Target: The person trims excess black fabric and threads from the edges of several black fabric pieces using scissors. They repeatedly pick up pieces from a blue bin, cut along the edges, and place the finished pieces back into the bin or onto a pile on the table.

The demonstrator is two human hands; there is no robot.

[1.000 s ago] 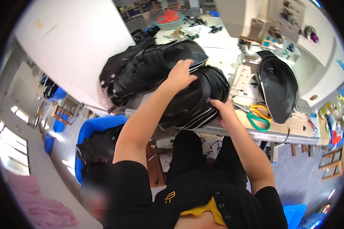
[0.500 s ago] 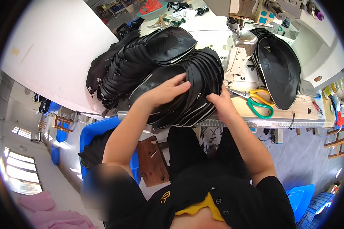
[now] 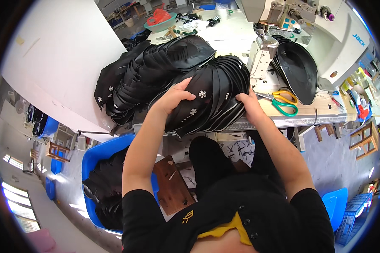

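Observation:
A bundle of overlapping black shoe uppers (image 3: 217,88) lies at the front edge of the table, held between my two hands. My left hand (image 3: 173,99) is closed on its left side, thumb on top. Silver flower ornaments show on the upper beside that thumb. At the right edge of the bundle, my right hand (image 3: 250,106) grips the layered edges, its fingers partly hidden. A second stack of black uppers (image 3: 156,67) leans behind and to the left. Scissors (image 3: 283,101) with one yellow and one green handle lie right of my right hand.
A sewing machine post (image 3: 261,61) rises behind the bundle. More black uppers (image 3: 297,69) stand stacked to its right. A blue bin (image 3: 88,168) of black pieces sits below left, beside a brown wooden board (image 3: 173,185). A white panel (image 3: 67,55) borders the table's left.
The top piece at the left of the bundle has turned from its plain side to its ornamented side. My left hand now grips its edge. The whole view has shifted slightly.

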